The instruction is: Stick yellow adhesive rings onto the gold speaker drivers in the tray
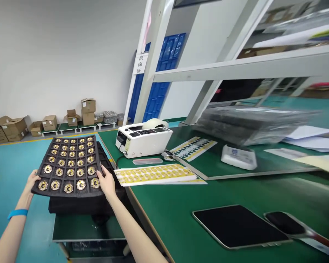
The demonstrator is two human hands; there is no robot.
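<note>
A black foam tray (76,178) with rows of round gold and silver parts is held between my two hands on the left. Wrapped round its left front corner is my left hand (33,182), with a blue band on that wrist. My right hand (106,181) grips the right edge, where a thin dark item shows near the fingers. Beneath the held tray lie more black trays (76,205) on a small green-topped cart (79,228). Each compartment that shows holds one round part.
On the green workbench (164,215) are a white tape dispenser (148,140), yellow sticker sheets (156,174), a white box (238,157) and a dark tablet (239,226). A white rack post (150,73) rises behind. Cardboard boxes (13,128) line the wall.
</note>
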